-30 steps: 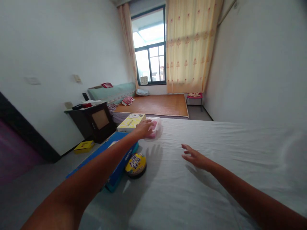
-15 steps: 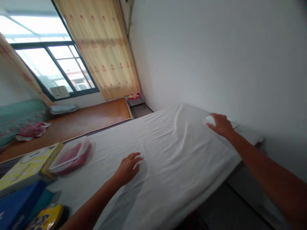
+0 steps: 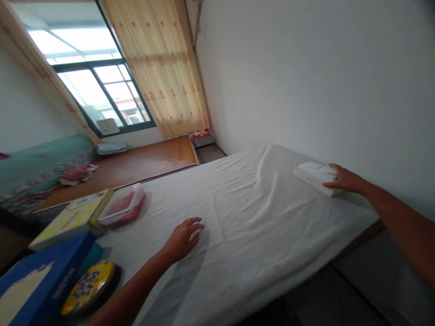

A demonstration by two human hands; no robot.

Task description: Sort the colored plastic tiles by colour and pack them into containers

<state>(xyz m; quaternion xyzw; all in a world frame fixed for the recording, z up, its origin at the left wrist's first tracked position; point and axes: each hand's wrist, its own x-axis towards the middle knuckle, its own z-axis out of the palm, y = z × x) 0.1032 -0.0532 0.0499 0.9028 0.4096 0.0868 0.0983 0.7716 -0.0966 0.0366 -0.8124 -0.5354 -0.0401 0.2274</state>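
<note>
"One white tissue box (image 3: 311, 178), lying on the white cloth (image 3: 244, 226)?"

"Yes, flat on it, over toward the right end, near the bare wall (image 3: 288, 68), with white tissue showing on top."

"And touched by what?"

"By the right hand (image 3: 346, 179), set at the box's right end, with thumb against the near side and the other fingers partly hidden. Parted to about the breadth of the box; firmly gripped or only touched, cannot tell."

"Now for the left hand (image 3: 183, 237)?"

"Out over the middle of the cloth, palm downward. Half open, with fingers loosely bent and a gap beside the thumb, holding nothing. In contact with the cloth or just above, cannot tell."

"Anything to the left of that?"

"Plenty. Nearest the far edge, a pink-and-clear plastic container (image 3: 124, 206), just beside a yellow-and-white box (image 3: 73, 217). Closer in, a blue box (image 3: 63, 276), and right beside it a round yellow tin (image 3: 90, 287), partly behind the left forearm."

"And beyond the cloth?"

"A brown mat (image 3: 156, 156) with a pink bundle (image 3: 77, 174) on top, then a window (image 3: 84, 86) next to a yellow curtain (image 3: 163, 77)"
</note>
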